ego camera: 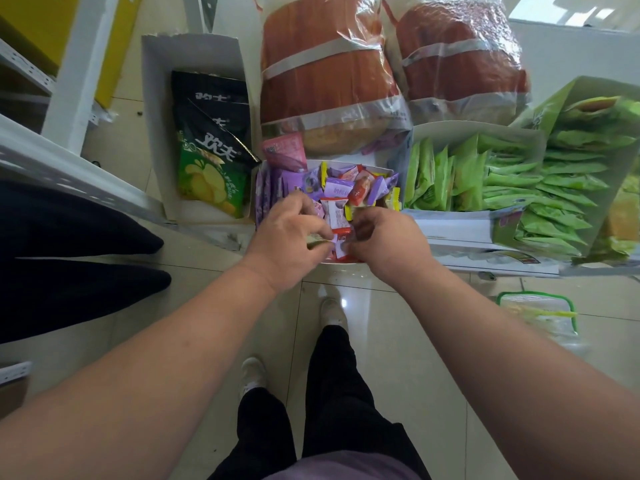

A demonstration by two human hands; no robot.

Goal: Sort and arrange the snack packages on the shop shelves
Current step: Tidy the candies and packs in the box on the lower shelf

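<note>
A white box [381,169] on the floor holds several small snack packets in purple, red, white and yellow wrappers [341,188]. Both my hands reach into its near end. My left hand [287,233] has its fingers curled round small packets, with a green-edged one under the thumb. My right hand [384,237] is curled over red and white packets [337,216] at the box's front. What lies beneath the hands is hidden.
A white box with green and black chip bags [207,168] stands to the left. Boxes of green packets [485,178] stand to the right. Two large red bags in clear plastic [325,71] stand behind. A white shelf edge [69,168] runs at the left. My feet stand on the tiled floor.
</note>
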